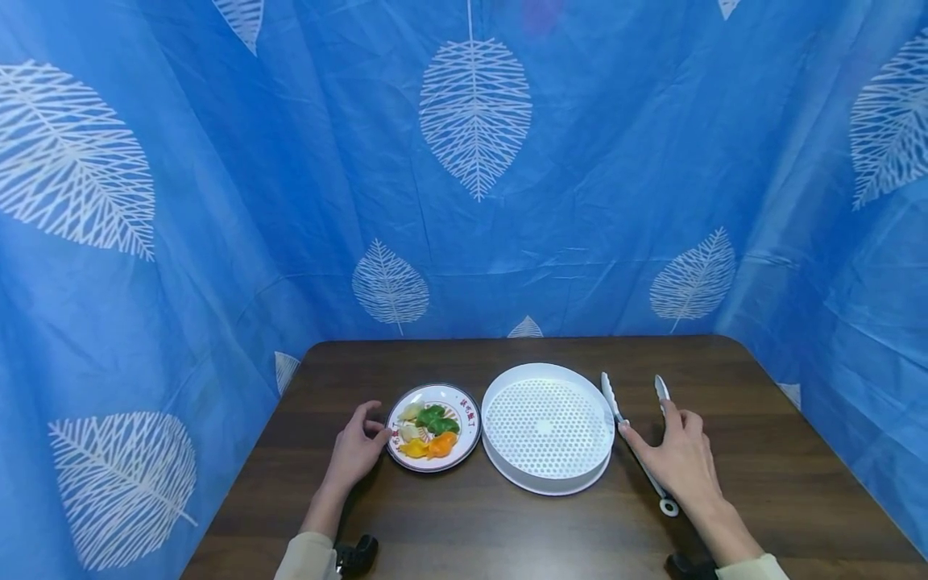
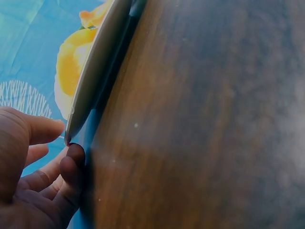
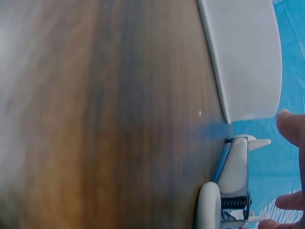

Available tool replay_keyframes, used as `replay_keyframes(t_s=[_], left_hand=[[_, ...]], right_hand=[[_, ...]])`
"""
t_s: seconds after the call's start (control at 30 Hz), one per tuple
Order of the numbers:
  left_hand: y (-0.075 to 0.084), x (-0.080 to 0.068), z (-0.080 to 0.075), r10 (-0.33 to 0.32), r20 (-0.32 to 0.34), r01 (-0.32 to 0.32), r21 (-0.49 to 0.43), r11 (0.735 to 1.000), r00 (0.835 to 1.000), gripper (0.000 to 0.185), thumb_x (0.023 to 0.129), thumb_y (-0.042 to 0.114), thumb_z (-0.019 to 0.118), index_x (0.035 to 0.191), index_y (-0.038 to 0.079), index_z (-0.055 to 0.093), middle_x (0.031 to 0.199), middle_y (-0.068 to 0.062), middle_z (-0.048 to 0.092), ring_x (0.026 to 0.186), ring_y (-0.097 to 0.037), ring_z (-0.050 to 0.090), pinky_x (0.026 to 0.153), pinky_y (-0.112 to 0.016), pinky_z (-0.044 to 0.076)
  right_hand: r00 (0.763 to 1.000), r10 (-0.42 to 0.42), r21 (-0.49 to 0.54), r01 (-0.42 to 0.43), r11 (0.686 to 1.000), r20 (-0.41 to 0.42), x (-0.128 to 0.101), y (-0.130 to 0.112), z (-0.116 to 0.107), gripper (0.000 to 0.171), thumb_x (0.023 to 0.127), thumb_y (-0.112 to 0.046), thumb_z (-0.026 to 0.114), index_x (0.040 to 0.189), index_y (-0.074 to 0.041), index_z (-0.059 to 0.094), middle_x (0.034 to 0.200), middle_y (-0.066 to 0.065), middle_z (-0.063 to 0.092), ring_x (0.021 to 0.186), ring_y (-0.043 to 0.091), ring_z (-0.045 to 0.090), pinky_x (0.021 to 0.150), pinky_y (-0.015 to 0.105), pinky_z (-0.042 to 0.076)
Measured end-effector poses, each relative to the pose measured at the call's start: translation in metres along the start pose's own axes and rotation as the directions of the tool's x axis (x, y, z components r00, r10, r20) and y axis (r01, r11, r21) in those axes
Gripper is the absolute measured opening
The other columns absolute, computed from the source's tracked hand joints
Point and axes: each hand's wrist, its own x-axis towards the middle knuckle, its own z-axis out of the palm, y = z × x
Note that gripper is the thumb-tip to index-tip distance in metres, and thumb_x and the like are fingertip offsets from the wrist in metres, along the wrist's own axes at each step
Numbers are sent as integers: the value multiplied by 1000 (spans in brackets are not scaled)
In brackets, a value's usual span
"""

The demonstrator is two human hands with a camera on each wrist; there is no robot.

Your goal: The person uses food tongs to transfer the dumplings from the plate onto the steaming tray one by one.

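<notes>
Resting the left hand [image 1: 355, 451], fingers relaxed, against the rim of the small round plate [image 1: 464, 400] of coloured dumplings [image 1: 431, 431]. Laying the right hand [image 1: 677, 459], grip spread, on white plastic tongs [image 1: 616, 407] beside the empty perforated white steamer tray [image 1: 547, 427] on the brown bench [image 1: 761, 451]. Nothing moved across yet.

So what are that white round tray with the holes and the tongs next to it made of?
The tray looks like matte white moulded plastic: an even, dull wall and a perforated floor. The tongs seem white plastic too, with a metal spring at the hinge showing in the right wrist view, though I can't be sure.
</notes>
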Motion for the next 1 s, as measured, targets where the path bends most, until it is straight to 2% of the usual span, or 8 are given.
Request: replay_keyframes(t_s=[0.27, 0.43, 0.67, 0.87, 1.0], left_hand=[[1, -1, 1, -53, 36, 53, 6, 999, 998, 54, 98, 19, 69, 149, 12, 53, 96, -7, 68, 75, -19, 57, 68, -31, 46], [2, -1, 1, -49, 39, 47, 33, 998, 998, 54, 99, 21, 68, 149, 10, 53, 91, -6, 66, 74, -19, 55, 68, -31, 45], [2, -1, 2, -60, 45, 59, 29, 998, 997, 54, 100, 23, 68, 150, 11, 53, 90, -6, 65, 75, -19, 55, 69, -31, 44], [2, -2, 2, -81, 50, 81, 14, 997, 995, 55, 100, 24, 67, 151, 11, 51, 91, -6, 66, 77, -20, 56, 70, -31, 45], [2, -2, 2, -82, 52, 82, 7, 997, 995, 55, 100, 23, 67, 152, 10, 51, 90, -7, 64, 75, -20, 55, 68, -31, 45]], right_hand=[[998, 59, 6, -59, 998, 2, 1, 3, 6, 120, 83, -76, 65, 158, 5, 19, 140, 43, 30, 112, 61, 47, 91, 69, 44], [995, 97, 25, -96, 995, -12, 0, 5, 10, 125, 78, -76, 71, 158, 2, 15, 136, 44, 32, 108, 59, 48, 87, 67, 46], [991, 116, 26, -115, 993, -65, -3, 5, 18, 125, 76, -73, 76, 158, 2, 18, 125, 42, 41, 105, 60, 49, 80, 64, 45], [981, 181, 18, -181, 983, -73, -3, 1, 23, 131, 74, -76, 76, 158, 5, 16, 118, 39, 42, 102, 55, 47, 81, 62, 44], [978, 182, 0, -183, 983, -106, -4, 2, 27, 129, 74, -73, 77, 155, 9, 20, 115, 40, 44, 101, 55, 47, 83, 62, 43]])
